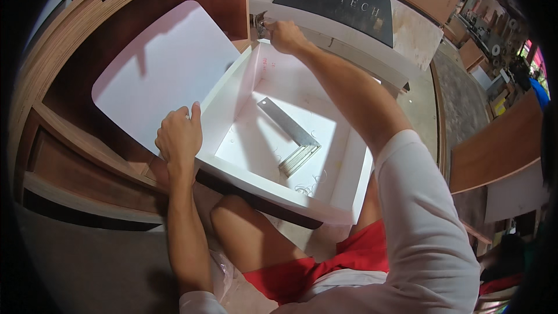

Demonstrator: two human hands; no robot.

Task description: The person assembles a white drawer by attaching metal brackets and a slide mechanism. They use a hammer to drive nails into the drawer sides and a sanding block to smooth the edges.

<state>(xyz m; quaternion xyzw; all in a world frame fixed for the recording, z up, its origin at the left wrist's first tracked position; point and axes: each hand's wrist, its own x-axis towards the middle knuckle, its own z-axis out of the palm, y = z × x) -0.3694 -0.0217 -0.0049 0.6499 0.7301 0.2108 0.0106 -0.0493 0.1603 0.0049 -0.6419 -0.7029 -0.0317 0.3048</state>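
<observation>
Nearest the camera, our white right sleeve [424, 197] slants up from the near right of the white box [261, 183], the landmark here. At the box's far-left corner, the fingers of our right hand [285, 36] are curled in; we cannot tell whether they pinch the small dark object [259, 22] just beside them. Beside the box's left wall, our left hand [179, 134] has its fingers bent and its thumb raised apart from them; we cannot tell whether they grip the edge below.

Within the box, a metal try square [290, 128] lies flat on the bottom, with curled shavings [303, 190] near it. Left of the box, a white round-cornered panel [168, 70] leans in the wooden cabinet [229, 0]. Below the box's near wall we see a dark strip [256, 197] and our bare knee [232, 215]; beyond its far wall stands a black lettered panel [331, 6].

As we judge it, the box's walls and bottom are already joined, while the shavings have yet to be cleared out. The box sits outside the cabinet, and what other work is left we cannot tell.
</observation>
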